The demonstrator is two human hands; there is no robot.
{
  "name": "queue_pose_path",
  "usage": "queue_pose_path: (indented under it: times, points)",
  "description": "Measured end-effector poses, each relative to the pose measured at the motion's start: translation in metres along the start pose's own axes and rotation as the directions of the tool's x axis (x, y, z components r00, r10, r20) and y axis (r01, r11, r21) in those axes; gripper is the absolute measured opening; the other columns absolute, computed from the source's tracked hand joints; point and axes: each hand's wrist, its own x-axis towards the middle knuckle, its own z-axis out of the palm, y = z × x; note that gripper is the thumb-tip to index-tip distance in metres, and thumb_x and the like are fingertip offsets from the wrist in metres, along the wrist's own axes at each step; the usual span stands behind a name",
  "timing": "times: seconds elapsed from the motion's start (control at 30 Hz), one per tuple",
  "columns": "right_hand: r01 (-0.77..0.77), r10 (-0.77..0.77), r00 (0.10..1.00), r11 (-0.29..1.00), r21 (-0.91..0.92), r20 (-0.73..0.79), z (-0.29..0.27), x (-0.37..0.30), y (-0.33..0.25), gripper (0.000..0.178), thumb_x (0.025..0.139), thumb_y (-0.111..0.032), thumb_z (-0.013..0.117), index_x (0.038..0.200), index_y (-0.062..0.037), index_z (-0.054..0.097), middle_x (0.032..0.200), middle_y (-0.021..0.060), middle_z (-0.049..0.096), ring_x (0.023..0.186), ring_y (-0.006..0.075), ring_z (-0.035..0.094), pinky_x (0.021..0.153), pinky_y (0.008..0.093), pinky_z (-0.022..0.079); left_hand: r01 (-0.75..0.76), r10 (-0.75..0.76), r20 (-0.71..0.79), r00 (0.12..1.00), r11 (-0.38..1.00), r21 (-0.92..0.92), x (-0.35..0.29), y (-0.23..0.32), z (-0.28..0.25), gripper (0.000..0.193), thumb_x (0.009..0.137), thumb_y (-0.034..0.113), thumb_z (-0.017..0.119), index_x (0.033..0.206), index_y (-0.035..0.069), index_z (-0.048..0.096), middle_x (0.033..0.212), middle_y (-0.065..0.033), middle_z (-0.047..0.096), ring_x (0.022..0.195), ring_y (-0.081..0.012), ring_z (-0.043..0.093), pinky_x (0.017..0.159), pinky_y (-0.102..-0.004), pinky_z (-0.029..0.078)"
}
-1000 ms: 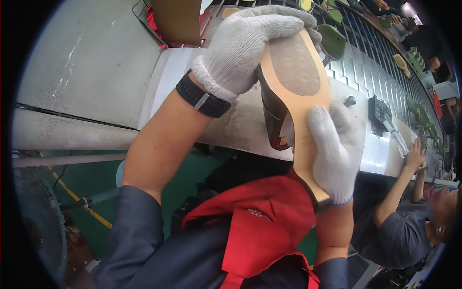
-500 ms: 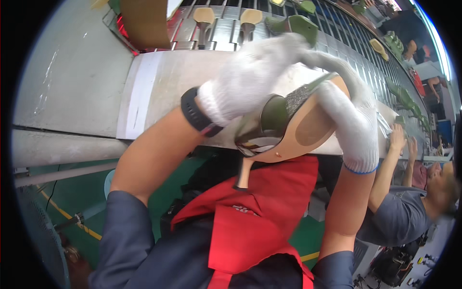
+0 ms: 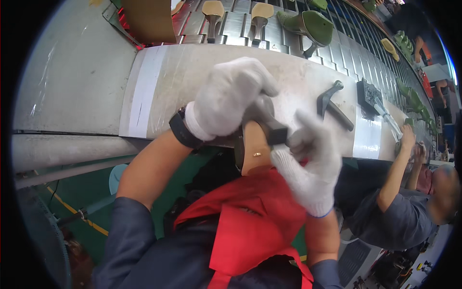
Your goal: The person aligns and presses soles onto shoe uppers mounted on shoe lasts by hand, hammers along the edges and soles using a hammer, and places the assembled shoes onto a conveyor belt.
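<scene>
Fingers, left hand (image 3: 230, 98): curled round one shoe (image 3: 255, 150). Right hand (image 3: 312, 164): half-curled beside heel (image 3: 277, 135), hold unclear. Dark tool (image 3: 340, 116): right, on table (image 3: 187, 72).

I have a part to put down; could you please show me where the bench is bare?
On the bench, between the white strip and the left hand, and between that hand and the dark tool. It is crowded around the shoe by the right hand, and at the black block.
</scene>
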Motion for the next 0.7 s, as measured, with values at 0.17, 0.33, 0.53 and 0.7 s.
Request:
queue_pose_path:
  times: [0.17,0.33,0.53,0.7]
  points:
    - [0.418,-0.336,0.892,0.866,-0.273,0.302,-0.008,0.055,-0.055,0.033,0.079,-0.004,0.087,0.111,-0.0069,0.079,0.091,0.0119,0.072,0.076,0.0263,0.071,0.069,0.0343,0.056,0.123,-0.127,-0.039,0.991,0.987,-0.108,-0.008,-0.004,0.005,0.113,0.102,0.087,0.009,0.106,-0.003,0.077,0.116,-0.0143,0.069,0.103,-0.0226,0.067,0.096,-0.036,0.052]
    - [0.488,-0.419,0.872,0.776,-0.4,0.252,-0.007,0.028,-0.055,0.036,0.077,-0.003,0.09,0.111,-0.0056,0.079,0.088,0.0119,0.074,0.075,0.0289,0.073,0.068,0.0368,0.059,0.077,-0.082,-0.068,0.994,0.994,-0.072,-0.011,-0.011,0.007,0.12,0.099,0.09,0.002,0.114,-0.003,0.077,0.114,-0.0126,0.068,0.102,-0.0226,0.067,0.097,-0.037,0.053]
    - [0.6,-0.569,0.794,0.678,-0.425,0.214,0.012,0.032,-0.026,0.038,0.078,-0.004,0.093,0.114,-0.0038,0.081,0.093,0.012,0.078,0.078,0.029,0.076,0.07,0.037,0.061,0.098,-0.131,-0.13,0.983,0.966,-0.239,-0.015,-0.02,0.01,0.125,0.094,0.093,-0.002,0.112,-0.002,0.077,0.116,-0.011,0.067,0.098,-0.0205,0.068,0.094,-0.0349,0.054]
    - [0.596,-0.574,0.795,0.679,-0.428,0.197,0.018,0.033,-0.023,0.038,0.077,-0.003,0.093,0.114,-0.0017,0.081,0.094,0.0131,0.078,0.079,0.029,0.076,0.07,0.0367,0.061,0.104,-0.132,-0.148,0.98,0.977,-0.186,-0.013,-0.02,0.008,0.125,0.094,0.093,-0.003,0.111,-0.001,0.077,0.114,-0.0102,0.068,0.098,-0.0201,0.068,0.094,-0.0351,0.054]
